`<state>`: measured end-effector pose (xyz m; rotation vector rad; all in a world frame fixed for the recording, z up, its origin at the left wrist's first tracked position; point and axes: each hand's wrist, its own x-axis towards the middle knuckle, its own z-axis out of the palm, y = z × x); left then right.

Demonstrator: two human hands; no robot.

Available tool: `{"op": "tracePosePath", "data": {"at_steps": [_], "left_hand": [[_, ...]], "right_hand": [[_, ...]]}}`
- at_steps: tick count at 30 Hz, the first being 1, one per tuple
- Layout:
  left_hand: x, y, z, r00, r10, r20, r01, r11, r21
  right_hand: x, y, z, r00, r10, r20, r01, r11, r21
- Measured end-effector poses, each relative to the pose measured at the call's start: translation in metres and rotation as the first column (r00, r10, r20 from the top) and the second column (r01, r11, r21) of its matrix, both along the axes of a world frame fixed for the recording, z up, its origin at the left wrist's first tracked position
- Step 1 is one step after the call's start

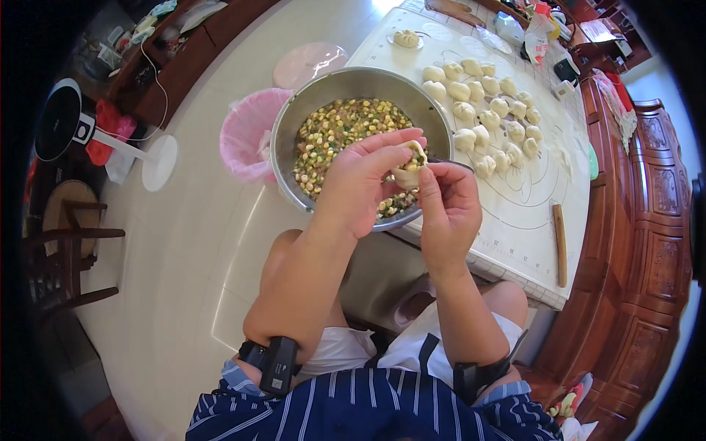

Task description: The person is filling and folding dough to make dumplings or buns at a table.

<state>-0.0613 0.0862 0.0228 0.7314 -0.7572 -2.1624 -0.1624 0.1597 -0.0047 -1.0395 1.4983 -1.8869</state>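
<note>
Both my hands hold a partly closed bun [407,177] over the right side of a big steel bowl [285,140]. Green and yellow filling shows in the bun's open top. My left hand [362,180] curls round it from the left, thumb at the rim. With thumb and fingers, my right hand [450,202] pinches the edge of the dough. Corn and chopped greens make up the filling [342,121] in the bowl. Several pale dough pieces [490,119] lie on the white mat [515,213] to the right. One pleated bun [406,38] sits apart at the far end.
A wooden rolling pin [560,245] lies near the table's right edge. Left of the bowl is a pink-lined bin [246,132], with a pink round stool [309,62] beyond. A carved wooden bench [647,272] stands right; a wooden chair [73,235] and a white stand [158,162] are left.
</note>
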Motion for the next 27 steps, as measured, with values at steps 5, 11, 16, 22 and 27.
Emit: {"op": "tracePosePath", "data": {"at_steps": [5,11,16,22,27], "left_hand": [[0.002,-0.001,-0.006,0.986,0.015,0.164,-0.005,0.998,-0.065],[0.007,-0.005,-0.001,0.972,-0.096,0.213,0.111,0.992,-0.059],[0.018,-0.015,-0.005,0.988,-0.155,0.006,0.153,0.978,0.141],[0.014,-0.01,-0.005,0.978,-0.2,0.054,0.2,0.98,0.01],[0.014,-0.012,-0.01,0.97,-0.217,0.107,0.222,0.975,-0.034]], "right_hand": [[0.002,0.001,-0.003,0.986,0.008,-0.165,-0.01,1.0,-0.01],[0.005,0.004,0.006,0.994,0.023,-0.104,-0.017,0.998,0.061],[0.007,0.006,0.011,0.998,0.044,0.041,-0.047,0.997,0.063],[0.004,0.006,0.006,0.997,0.049,0.051,-0.053,0.996,0.074],[0.005,0.006,0.0,0.999,0.033,-0.004,-0.033,0.996,0.085]]}}
